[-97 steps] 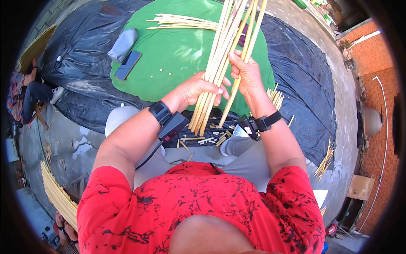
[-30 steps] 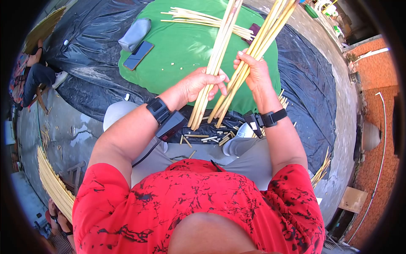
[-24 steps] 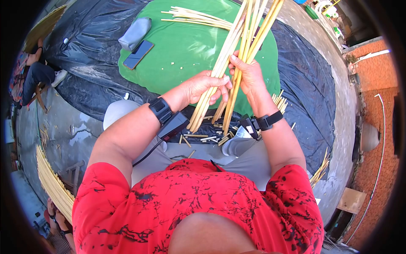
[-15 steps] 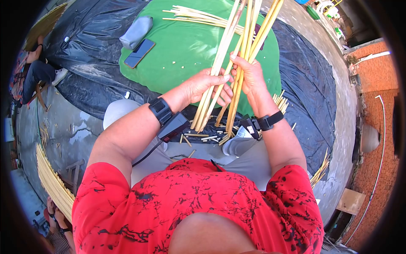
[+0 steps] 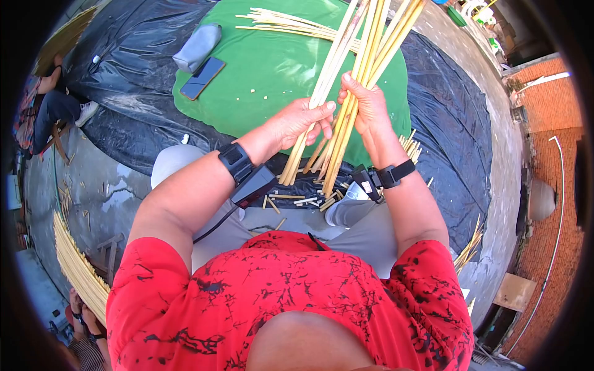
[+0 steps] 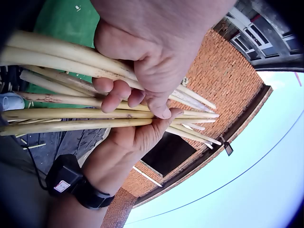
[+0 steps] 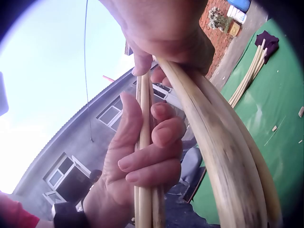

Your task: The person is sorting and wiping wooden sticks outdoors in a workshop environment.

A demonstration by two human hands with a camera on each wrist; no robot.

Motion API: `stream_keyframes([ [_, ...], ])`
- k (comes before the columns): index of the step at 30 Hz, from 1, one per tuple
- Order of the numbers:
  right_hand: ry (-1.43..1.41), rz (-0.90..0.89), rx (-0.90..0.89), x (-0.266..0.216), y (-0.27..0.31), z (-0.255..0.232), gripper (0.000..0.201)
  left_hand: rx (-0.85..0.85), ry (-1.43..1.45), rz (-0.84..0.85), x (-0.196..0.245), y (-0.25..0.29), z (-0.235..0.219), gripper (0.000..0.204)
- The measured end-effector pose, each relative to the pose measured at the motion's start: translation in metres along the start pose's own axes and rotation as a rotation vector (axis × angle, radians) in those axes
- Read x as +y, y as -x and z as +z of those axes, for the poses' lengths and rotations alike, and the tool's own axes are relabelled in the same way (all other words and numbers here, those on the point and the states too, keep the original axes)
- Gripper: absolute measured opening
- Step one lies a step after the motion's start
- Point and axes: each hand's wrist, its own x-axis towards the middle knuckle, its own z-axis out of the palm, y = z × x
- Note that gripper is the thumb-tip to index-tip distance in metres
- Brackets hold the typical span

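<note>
In the head view my left hand grips a bundle of long pale plant stalks, thumb laid across them. Just to the right, my right hand pinches a second bundle of yellower stalks between thumb and fingers. Both bundles slant up and to the right and overlap near their tops. The left wrist view has the right hand's thumb along its stalks, close to the left fingertips. Curled left fingers wrap their stalks in the right wrist view; the right palm hides part of its own bundle.
Loose stalks, a phone and a grey pouch lie on a green cloth over black plastic sheeting. Short cut pieces litter the ground by a clear container. Another person sits at left.
Since the oldest frame, the left bundle has thinned and the right one has grown. The bundles stood apart a second ago, then came together; now the right hand sits slightly farther right.
</note>
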Motion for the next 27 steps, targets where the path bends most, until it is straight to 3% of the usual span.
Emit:
stream_keyframes([
  [3, -0.008, 0.020, -0.018, 0.007, 0.002, 0.002, 0.021, -0.061, 0.034, -0.058, -0.004, -0.003, 0.002, 0.035],
  [14, 0.033, 0.034, -0.056, -0.001, 0.006, 0.001, 0.014, -0.113, 0.002, -0.002, 0.000, 0.001, 0.002, 0.036],
  [16, 0.058, 0.016, -0.009, 0.000, 0.003, 0.001, 0.013, -0.074, 0.144, -0.053, -0.001, 0.001, 0.000, 0.032],
  [17, 0.059, 0.015, -0.011, -0.001, 0.003, 0.000, 0.013, -0.074, 0.144, -0.051, -0.001, 0.001, -0.002, 0.032],
  [20, 0.044, -0.073, 0.012, -0.006, 0.001, -0.004, 0.012, 0.133, 0.162, -0.055, -0.006, -0.004, -0.014, 0.029],
  [23, -0.004, -0.052, -0.014, -0.008, -0.008, -0.018, 0.013, 0.153, 0.053, -0.067, -0.001, -0.002, -0.023, 0.029],
  [27, 0.023, 0.006, -0.016, -0.006, -0.006, -0.014, 0.014, 0.021, 0.047, -0.025, 0.004, 0.005, -0.009, 0.031],
])
